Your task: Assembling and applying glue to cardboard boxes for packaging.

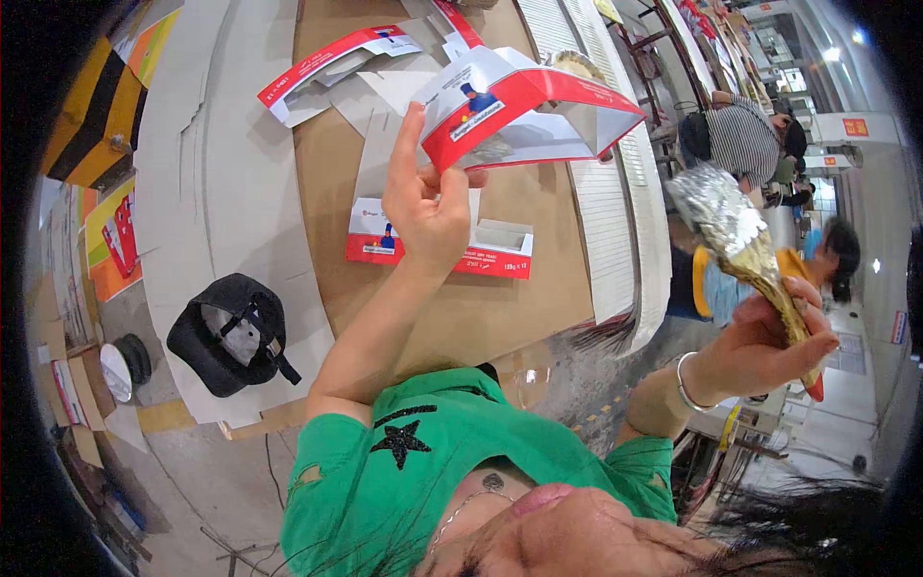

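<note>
Gripping the brush (740,231), my right hand (764,351) had its fingers closed round the handle, bristles up-left, red butt down-right, long axis slanting beyond the table's right side. My left hand (428,207) was clamped on the left end of the red-and-white carton (471,106), raised over the table, long axis left to right. Below, brown board (510,332) showed between a second carton (490,262) and the near edge. Farther off, flattened cardboard (336,67) crowded the board.
</note>
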Available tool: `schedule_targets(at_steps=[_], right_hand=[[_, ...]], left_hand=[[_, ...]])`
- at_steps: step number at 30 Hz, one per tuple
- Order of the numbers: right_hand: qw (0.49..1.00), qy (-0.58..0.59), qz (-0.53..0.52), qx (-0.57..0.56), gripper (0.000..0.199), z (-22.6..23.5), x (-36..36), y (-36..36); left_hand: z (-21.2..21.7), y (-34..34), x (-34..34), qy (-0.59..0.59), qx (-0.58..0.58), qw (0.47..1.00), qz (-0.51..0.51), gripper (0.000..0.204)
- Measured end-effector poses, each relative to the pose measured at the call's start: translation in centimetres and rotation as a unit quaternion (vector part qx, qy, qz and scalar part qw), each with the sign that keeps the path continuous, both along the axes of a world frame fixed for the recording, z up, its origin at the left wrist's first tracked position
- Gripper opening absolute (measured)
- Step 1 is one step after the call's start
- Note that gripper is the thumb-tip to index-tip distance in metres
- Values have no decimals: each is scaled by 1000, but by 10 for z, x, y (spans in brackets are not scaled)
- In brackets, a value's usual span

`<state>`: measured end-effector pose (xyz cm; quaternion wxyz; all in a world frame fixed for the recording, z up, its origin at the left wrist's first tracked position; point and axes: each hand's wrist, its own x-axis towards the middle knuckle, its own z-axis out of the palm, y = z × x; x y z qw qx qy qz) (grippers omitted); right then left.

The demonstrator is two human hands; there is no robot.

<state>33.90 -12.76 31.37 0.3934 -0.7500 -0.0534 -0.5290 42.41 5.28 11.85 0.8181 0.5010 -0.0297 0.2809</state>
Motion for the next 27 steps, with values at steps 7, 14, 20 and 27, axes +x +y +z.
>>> schedule_targets(at_steps=[7, 14, 20, 27], right_hand=[[988, -69, -31, 137, 37, 9, -16, -34], [975, -107, -63, 186, 33, 5, -31, -60], [976, -58, 9, 211, 37, -10, -34, -93], [978, -17, 5, 207, 38, -24, -23, -100]], left_hand=[[-4, 5, 5, 56, 20, 997, -40, 54], [22, 41, 30, 26, 6, 999, 41, 45], [50, 85, 47, -24, 51, 988, 140, 44], [42, 127, 86, -54, 109, 983, 137, 42]])
